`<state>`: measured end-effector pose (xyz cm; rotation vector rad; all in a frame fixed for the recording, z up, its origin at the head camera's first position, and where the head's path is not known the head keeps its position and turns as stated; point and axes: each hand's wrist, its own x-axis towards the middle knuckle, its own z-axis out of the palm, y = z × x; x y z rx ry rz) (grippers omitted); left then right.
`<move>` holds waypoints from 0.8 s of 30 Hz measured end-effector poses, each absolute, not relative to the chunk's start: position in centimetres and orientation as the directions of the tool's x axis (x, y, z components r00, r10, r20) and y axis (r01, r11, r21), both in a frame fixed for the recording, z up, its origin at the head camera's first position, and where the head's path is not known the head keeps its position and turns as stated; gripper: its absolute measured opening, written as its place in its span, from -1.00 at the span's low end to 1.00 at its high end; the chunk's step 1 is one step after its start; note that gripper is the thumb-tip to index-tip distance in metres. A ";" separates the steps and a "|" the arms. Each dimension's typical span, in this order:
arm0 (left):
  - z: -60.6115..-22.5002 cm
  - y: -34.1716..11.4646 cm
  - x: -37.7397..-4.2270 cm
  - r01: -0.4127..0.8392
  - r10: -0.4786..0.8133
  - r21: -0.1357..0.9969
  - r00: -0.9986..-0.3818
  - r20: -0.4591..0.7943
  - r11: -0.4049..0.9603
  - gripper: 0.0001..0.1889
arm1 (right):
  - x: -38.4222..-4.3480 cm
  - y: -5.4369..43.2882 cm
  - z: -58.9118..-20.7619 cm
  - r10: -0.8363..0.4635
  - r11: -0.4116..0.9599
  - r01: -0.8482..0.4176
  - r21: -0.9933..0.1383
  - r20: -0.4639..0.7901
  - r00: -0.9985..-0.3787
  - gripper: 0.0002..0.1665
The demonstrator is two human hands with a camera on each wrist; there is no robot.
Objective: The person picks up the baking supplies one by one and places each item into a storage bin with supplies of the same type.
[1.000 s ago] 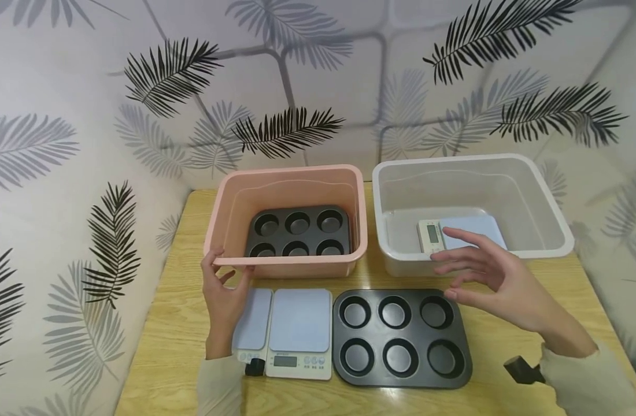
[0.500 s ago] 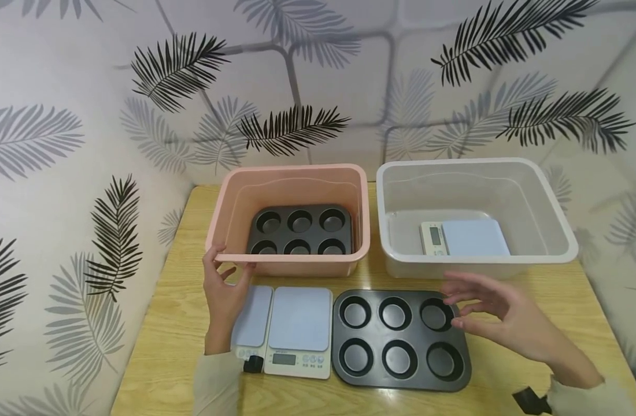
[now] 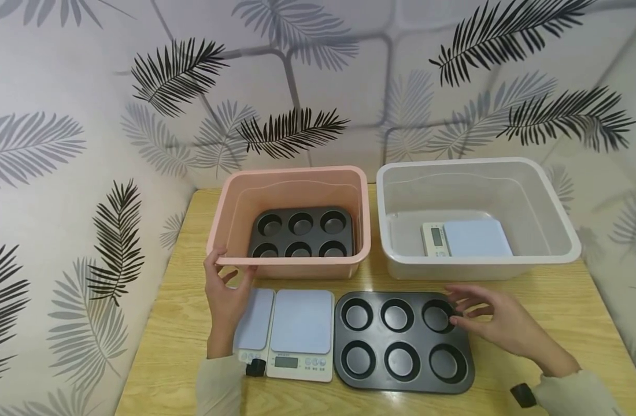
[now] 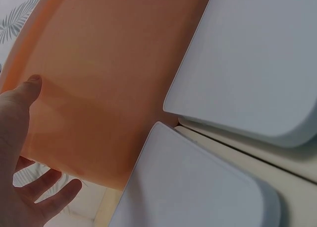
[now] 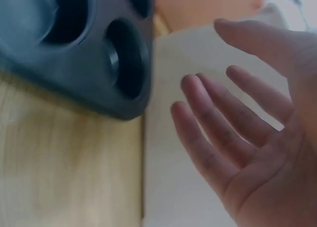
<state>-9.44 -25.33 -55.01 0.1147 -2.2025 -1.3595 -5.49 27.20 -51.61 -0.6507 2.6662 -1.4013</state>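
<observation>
My left hand (image 3: pixel 226 297) holds the front left corner of a pink plastic bin (image 3: pixel 297 261), with fingers at the rim and the thumb against the outer wall (image 4: pixel 99 78). Inside that bin lies a dark six-cup muffin tin (image 3: pixel 300 238). A second muffin tin (image 3: pixel 380 335) lies flat on the table. Beside its far right corner hovers my right hand (image 3: pixel 497 320), fingers loosely bent and holding nothing; the right wrist view shows a gap between the fingertips (image 5: pixel 190 83) and the tin.
Two kitchen scales, one at left (image 3: pixel 255 323) and one at right (image 3: pixel 302 323), sit side by side left of the table tin. A white bin (image 3: pixel 474 260) at the back right holds another scale (image 3: pixel 476 238). A leaf-patterned wall (image 3: pixel 318 86) rises behind the table.
My right hand has come down and back from over the white bin's front rim to the muffin tin's right corner. The left hand stays at the pink bin's rim.
</observation>
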 end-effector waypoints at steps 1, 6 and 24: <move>-55.0 -25.3 -9.4 0.208 -0.342 0.847 -0.848 0.405 0.489 -0.23 | -5.6 27.3 -51.9 -0.383 0.505 -0.332 -0.797 0.139 -0.913 -0.34; -55.1 -25.4 -9.4 0.213 -0.336 0.839 -0.845 0.415 0.500 -0.23 | -6.1 27.8 -53.4 -0.331 0.544 -0.281 -0.791 0.106 -0.938 -0.46; -55.3 -25.5 -9.5 0.197 -0.354 0.846 -0.844 0.404 0.496 -0.21 | -7.0 28.5 -56.7 -0.334 0.641 -0.185 -0.745 -0.054 -0.941 -0.52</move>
